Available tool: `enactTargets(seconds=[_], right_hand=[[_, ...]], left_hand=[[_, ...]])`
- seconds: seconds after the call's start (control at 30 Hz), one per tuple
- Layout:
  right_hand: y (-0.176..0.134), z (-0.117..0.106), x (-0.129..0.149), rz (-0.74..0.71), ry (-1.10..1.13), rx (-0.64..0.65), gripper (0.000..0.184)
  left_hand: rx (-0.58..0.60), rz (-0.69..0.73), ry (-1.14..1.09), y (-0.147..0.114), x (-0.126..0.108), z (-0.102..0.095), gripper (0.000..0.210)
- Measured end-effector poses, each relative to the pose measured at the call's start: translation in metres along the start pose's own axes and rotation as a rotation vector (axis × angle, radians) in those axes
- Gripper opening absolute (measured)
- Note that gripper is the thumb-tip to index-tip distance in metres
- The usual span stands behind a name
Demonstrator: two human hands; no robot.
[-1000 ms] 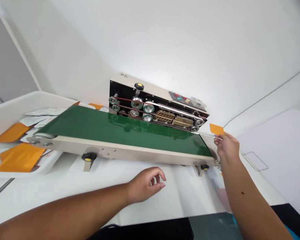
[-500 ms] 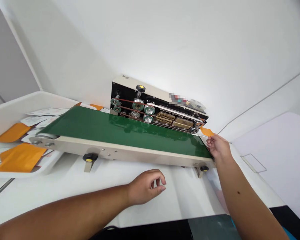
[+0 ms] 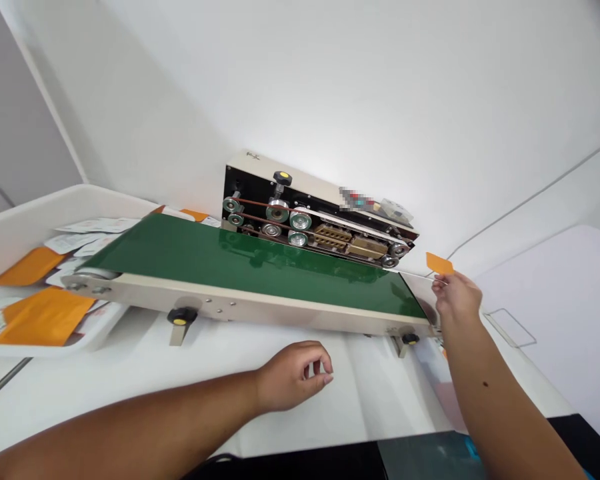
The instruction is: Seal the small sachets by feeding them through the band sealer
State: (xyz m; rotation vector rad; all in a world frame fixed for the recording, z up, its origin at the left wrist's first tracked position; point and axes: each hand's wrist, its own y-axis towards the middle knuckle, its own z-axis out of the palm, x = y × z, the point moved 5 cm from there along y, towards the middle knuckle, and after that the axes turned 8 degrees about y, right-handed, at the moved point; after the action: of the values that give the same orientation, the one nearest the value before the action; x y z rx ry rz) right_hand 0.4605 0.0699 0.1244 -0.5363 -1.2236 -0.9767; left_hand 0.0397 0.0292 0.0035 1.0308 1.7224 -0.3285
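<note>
Orange packet (image 3: 439,264) is pinched in the right hand (image 3: 459,295), at three o'clock from the green belt (image 3: 260,263); at six o'clock, the left hand (image 3: 296,377) curls loosely, empty.

Left forearm (image 3: 155,413): bare, smooth, wide at the elbow end, tapers to the wrist
Left hand (image 3: 293,377): bare, rounded back, thumbnail visible
Right forearm (image 3: 497,407): bare, same taper
Spot (image 3: 485,384): single, small, round, mid right forearm
Right hand (image 3: 459,297): bare, fingers partly hidden
</note>
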Motion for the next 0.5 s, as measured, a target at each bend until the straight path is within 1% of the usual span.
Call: enactTargets(seconds=[0.1, 0.23, 0.33, 0.43, 0.5], right_hand=[[0.0, 0.001, -0.006, 0.043, -0.032, -0.036, 0.033], [-0.002, 0.013, -0.017, 0.113, -0.048, 0.017, 0.034], [-0.003, 0.017, -0.018, 0.14, -0.044, 0.046, 0.029], [-0.006, 0.016, -0.016, 0.157, -0.042, 0.066, 0.021], [-0.009, 0.016, -0.015, 0.162, -0.047, 0.082, 0.021]], left_hand=[[-0.004, 0.01, 0.0, 0.0, -0.002, -0.001, 0.006], [-0.008, 0.026, 0.004, 0.001, -0.004, -0.003, 0.005], [-0.011, 0.024, 0.011, 0.002, -0.004, -0.003, 0.004], [-0.012, 0.021, 0.009, 0.002, -0.004, -0.003, 0.004], [-0.009, 0.023, 0.01, 0.002, -0.004, -0.003, 0.004]])
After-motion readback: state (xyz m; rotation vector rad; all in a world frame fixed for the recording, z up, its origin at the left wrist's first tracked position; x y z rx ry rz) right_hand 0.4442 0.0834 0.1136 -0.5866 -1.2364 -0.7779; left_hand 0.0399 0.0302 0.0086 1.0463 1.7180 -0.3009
